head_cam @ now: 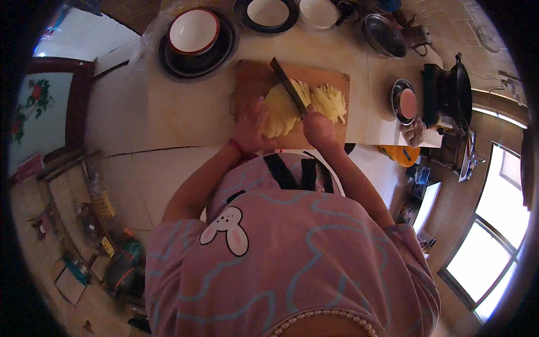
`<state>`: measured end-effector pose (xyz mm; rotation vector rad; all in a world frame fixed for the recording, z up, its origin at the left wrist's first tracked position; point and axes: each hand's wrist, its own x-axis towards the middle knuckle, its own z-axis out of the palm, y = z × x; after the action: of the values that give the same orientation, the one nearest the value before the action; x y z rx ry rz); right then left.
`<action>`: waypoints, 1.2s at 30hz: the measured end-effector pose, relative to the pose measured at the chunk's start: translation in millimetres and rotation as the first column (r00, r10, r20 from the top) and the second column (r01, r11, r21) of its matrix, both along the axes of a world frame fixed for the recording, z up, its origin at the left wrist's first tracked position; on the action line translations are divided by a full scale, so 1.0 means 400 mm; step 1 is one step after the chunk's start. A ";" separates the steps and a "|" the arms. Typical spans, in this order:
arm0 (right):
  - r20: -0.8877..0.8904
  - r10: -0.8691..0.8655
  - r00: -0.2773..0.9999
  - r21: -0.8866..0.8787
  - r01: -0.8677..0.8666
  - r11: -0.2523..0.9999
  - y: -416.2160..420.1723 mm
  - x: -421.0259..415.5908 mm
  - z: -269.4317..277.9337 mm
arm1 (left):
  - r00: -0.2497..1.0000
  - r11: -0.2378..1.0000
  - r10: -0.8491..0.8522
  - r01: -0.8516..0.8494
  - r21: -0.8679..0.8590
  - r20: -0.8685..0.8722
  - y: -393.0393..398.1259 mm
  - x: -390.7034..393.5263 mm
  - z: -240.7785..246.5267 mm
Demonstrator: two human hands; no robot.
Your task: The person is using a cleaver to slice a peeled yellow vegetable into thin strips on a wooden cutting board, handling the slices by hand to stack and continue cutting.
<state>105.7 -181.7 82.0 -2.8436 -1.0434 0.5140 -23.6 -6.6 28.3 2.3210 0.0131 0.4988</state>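
My right hand point(318, 126) is closed around the handle of a kitchen knife point(288, 85), whose blade lies across pale yellow sliced food, possibly potato. Left of the blade, thin overlapping slices point(280, 113) spread over a wooden cutting board point(254, 73). To the right, a heap of cut strips point(328, 103) rests on the same board. My left hand point(252, 128) lies with fingers spread at the left edge of the slices, its fingertips beside or on them; exact contact is unclear. Part of the knife handle is hidden in my right hand.
A red-rimmed white bowl point(193, 31) sits in a dark dish at the back left. More bowls point(267, 12) and a metal pan point(384, 36) stand along the back. On the right are a small bowl with something pink point(408, 103), a crumpled cloth point(413, 132) and a black wok point(461, 99).
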 end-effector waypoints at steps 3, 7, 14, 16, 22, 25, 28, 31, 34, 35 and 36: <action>-0.064 -0.049 0.997 -0.044 0.046 0.998 0.007 0.001 0.004 | 0.998 0.993 0.007 0.000 0.119 -0.060 -0.019 0.005 -0.002; -0.066 -0.048 0.997 0.002 0.048 0.999 0.004 0.004 0.005 | 0.974 0.979 0.033 0.014 0.204 -0.226 -0.036 0.021 -0.002; -0.039 -0.020 0.999 0.012 0.020 1.000 0.002 0.001 -0.003 | 0.977 0.973 0.024 0.025 0.228 -0.210 -0.034 0.031 -0.025; -0.025 -0.013 1.000 0.005 0.013 1.000 0.004 0.000 -0.001 | 0.965 0.977 0.062 -0.006 0.213 -0.255 -0.040 0.033 -0.023; -0.025 -0.018 1.000 -0.041 0.017 0.999 0.012 -0.002 0.009 | 0.953 0.935 0.129 -0.025 0.353 -0.274 -0.060 0.040 0.035; -0.019 -0.020 1.000 -0.049 0.019 0.999 0.013 -0.004 0.007 | 0.964 0.925 0.139 -0.044 0.378 -0.227 -0.061 0.048 0.022; -0.033 -0.031 0.999 -0.047 0.029 0.998 0.020 -0.006 0.017 | 0.959 0.941 0.156 -0.071 0.330 -0.237 -0.061 0.053 0.004; -0.058 -0.041 0.997 -0.027 0.039 0.999 0.012 -0.002 0.015 | 0.947 0.950 0.186 -0.106 0.293 -0.261 -0.066 0.061 0.006; -0.088 -0.046 0.995 -0.020 0.044 0.999 0.010 0.008 0.019 | 0.936 0.939 0.208 -0.110 0.326 -0.283 -0.067 0.063 0.026; -0.108 -0.052 0.993 -0.029 0.049 0.998 0.012 0.011 0.028 | 0.933 0.932 0.213 -0.105 0.346 -0.290 -0.065 0.063 0.033; -0.129 -0.057 0.990 -0.038 0.052 0.998 0.015 0.012 0.039 | 0.943 0.935 0.197 -0.099 0.341 -0.267 -0.063 0.060 0.038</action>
<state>110.6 -175.6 97.4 -2.8148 -0.9409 0.7089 0.5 -31.6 43.3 2.7155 0.2742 0.2313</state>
